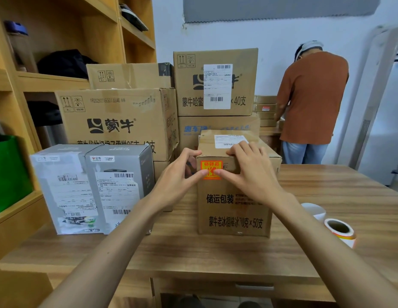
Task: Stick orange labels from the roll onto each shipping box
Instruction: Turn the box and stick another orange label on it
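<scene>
A brown shipping box (pixel 234 207) with black print stands on the wooden table (pixel 215 250) in front of me. An orange label (pixel 211 167) sits on the upper left of its front face. My left hand (pixel 179 174) and my right hand (pixel 249 172) both press a thumb tip onto that label, from the left and from the right. Their fingers rest along the box's top edge. The label roll (pixel 339 230), white with an orange rim, lies on the table to the right of the box, apart from both hands.
Two grey boxes (pixel 93 187) with white shipping slips stand at the left. Large brown cartons (pixel 118 121) are stacked behind, one (pixel 215 81) on top at the back. A wooden shelf (pixel 49 78) lines the left side. A person (pixel 311 101) stands at the back right, turned away.
</scene>
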The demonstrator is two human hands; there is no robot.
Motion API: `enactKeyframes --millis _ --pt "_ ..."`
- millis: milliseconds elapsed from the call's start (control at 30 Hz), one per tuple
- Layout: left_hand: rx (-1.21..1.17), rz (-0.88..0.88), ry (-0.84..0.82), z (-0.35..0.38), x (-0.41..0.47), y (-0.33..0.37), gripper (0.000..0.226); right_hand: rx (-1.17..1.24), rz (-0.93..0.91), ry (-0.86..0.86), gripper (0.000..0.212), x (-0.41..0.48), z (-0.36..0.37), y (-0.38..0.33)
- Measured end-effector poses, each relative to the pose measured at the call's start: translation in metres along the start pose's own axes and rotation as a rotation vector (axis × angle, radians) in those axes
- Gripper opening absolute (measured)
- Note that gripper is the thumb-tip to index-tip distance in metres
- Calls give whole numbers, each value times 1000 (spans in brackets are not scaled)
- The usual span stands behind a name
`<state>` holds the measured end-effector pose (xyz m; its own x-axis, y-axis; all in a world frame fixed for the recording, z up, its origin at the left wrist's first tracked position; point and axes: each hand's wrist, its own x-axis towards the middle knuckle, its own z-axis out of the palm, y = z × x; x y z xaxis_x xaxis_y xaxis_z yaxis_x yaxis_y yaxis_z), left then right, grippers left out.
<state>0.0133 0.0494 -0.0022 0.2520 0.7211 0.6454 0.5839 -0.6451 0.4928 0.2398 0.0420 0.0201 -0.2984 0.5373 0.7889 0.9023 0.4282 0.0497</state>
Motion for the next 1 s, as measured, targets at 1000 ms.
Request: enactKeyframes --millis 1000 --pt "81 -252 238 7 11 14 49 334 60 -150 52 -34 -59 0"
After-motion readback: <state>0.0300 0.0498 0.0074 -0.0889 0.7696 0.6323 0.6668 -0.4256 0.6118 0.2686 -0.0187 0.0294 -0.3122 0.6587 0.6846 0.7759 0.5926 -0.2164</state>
